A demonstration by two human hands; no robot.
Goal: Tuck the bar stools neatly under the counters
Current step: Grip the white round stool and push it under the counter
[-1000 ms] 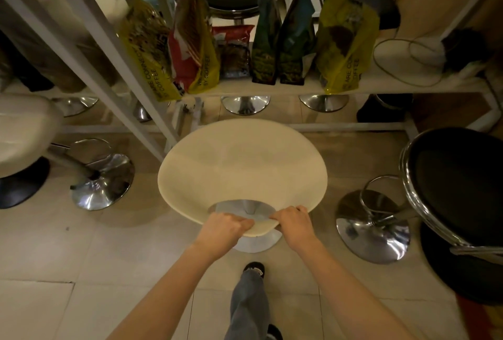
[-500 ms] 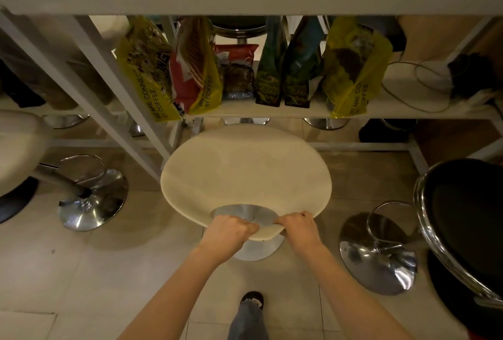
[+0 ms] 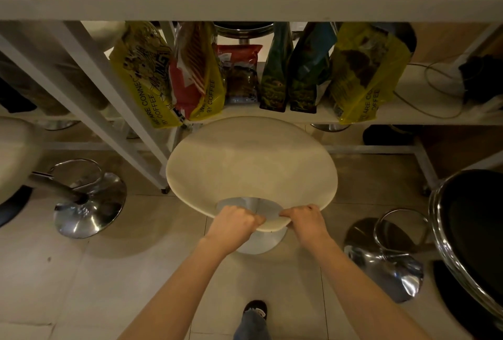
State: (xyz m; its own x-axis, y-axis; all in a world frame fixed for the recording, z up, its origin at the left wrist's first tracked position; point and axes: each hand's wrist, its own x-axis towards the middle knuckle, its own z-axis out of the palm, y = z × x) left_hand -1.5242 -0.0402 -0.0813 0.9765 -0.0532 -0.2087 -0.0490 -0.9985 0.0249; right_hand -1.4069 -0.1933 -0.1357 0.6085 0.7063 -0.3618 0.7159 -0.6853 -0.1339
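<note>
Stool [image 3: 251,165] has slid closer under counter [image 3: 245,8], hands gripping.

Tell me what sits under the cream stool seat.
Under the cream stool seat a chrome base shows through the rear cutout and below the edge, between the left hand and right hand. The post is covered.
</note>
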